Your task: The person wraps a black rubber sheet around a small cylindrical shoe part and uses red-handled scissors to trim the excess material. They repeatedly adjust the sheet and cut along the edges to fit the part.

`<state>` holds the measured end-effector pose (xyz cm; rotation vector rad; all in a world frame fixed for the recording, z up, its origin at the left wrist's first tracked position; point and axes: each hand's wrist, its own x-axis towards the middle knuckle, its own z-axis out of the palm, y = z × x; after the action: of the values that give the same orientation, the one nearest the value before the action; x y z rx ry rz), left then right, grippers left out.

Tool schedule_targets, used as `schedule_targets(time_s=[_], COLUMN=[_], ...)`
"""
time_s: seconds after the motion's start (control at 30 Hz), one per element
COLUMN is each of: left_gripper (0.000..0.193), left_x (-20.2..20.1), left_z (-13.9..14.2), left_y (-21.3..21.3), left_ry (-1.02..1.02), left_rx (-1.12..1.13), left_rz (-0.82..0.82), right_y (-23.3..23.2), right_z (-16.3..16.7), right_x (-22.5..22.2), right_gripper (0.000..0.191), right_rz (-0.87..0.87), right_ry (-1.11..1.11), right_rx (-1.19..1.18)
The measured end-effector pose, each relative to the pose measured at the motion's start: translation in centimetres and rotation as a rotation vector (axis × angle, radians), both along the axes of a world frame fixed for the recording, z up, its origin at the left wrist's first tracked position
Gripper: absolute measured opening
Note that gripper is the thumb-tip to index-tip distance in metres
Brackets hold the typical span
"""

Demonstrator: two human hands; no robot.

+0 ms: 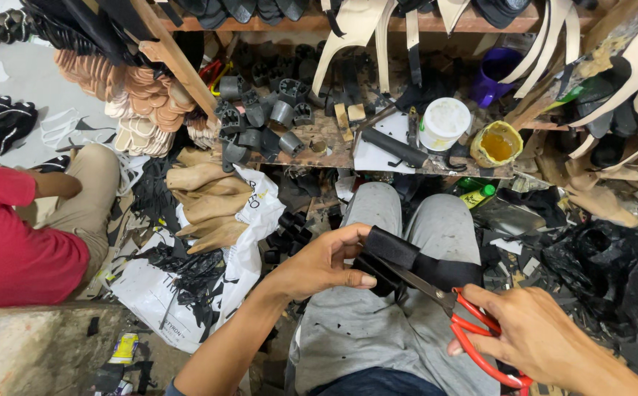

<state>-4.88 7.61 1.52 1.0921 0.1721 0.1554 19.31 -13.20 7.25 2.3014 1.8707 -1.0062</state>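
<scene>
Keep your left hand [323, 264] pinching the black strap piece [414, 262] taut over your lap while your right hand [535, 334], fingers through the red-handled scissors [473, 323], guides the blades squarely across it.

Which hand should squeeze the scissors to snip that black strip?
Probably the right hand: its fingers are already through the red handles of the scissors, whose blades meet the black strip. The left hand is busy pinching that strip.
</scene>
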Motion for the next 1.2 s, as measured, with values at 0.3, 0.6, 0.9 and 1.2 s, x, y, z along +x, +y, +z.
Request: schedule_targets(time_s=[0.3,0.6,0.9,1.2], left_gripper=[0.058,0.061,0.060,0.047], left_x=[0.2,-1.8,-2.8,0.4], left_z=[0.1,-2.0,-0.9,1.9], left_y=[-0.5,0.1,-0.7,-3.9], left_ry=[0.072,0.148,0.001,-0.254], left_rx=[-0.005,0.034,0.093,0.229], left_rz=[-0.045,0.234,0.490,0.482], right_y=[0.8,-1.7,-2.5,4.4], right_z=[-0.1,-6.0,-13.7,-4.7], right_x=[-0.9,1.0,-4.3,-5.7], right_gripper=[0.061,0.034,0.054,0.069], right_rz=[0.030,-0.238,-0.004,-0.458], right_ry=[0.062,0.322,0.249,1.118], right_rx=[0.081,0.014,-0.211,0.843])
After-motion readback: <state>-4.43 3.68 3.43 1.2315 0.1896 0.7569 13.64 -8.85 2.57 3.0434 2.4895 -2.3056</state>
